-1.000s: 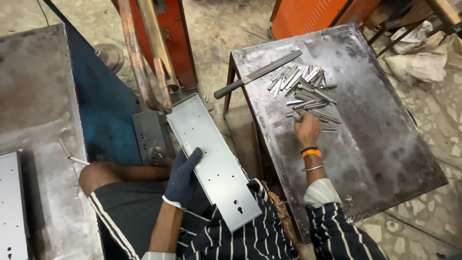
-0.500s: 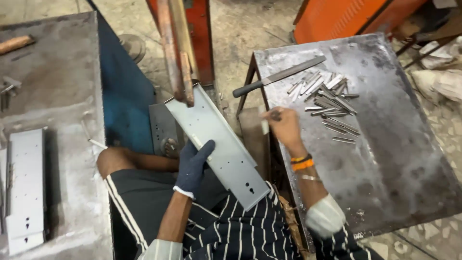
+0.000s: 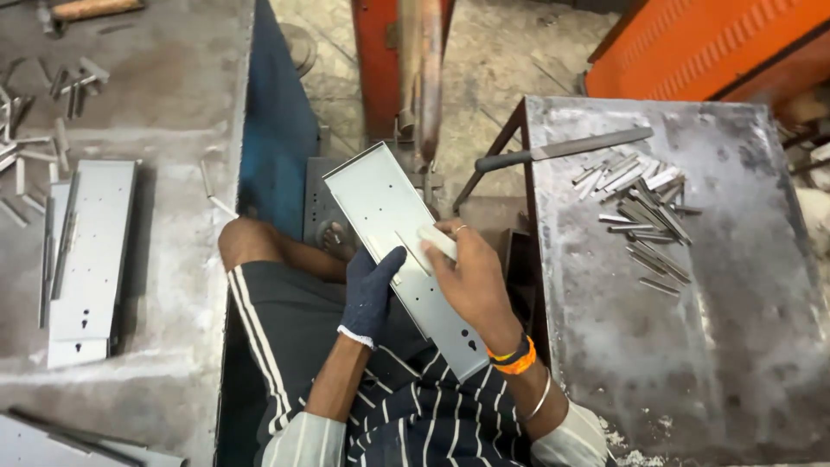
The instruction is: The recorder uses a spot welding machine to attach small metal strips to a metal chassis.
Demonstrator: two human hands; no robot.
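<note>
A big grey metal table (image 3: 735, 346) fills the right side of the frame, and a second worn metal bench (image 3: 173, 285) fills the left side. Between them, at the top centre, stands a red machine (image 3: 380, 78) with a vertical rusty lever (image 3: 421, 78). At the top right corner there is an orange ribbed metal body (image 3: 718, 43).

In the centre of the frame lies a long flat metal panel (image 3: 380, 207) with small holes. It runs diagonally from the machine down to the person's lap. A similar panel (image 3: 91, 259) lies flat on the left bench, with thin strips beside it.

The left hand (image 3: 370, 290), in a dark blue glove, holds the left edge of the central panel, thumb on top and fingers curled under it. The right hand (image 3: 471, 277) is bare and rests on the panel; its fingers pinch a small flat metal strip (image 3: 435, 242) and press it against the panel surface. An orange and black band (image 3: 514, 356) and a thin bangle are on this wrist.

On the right table, in the upper part, a heap of short metal strips (image 3: 644, 207) lies loose, and a file with a dark handle (image 3: 562, 149) lies just above them. More small strips (image 3: 43, 104) are scattered at the upper left of the frame.
</note>
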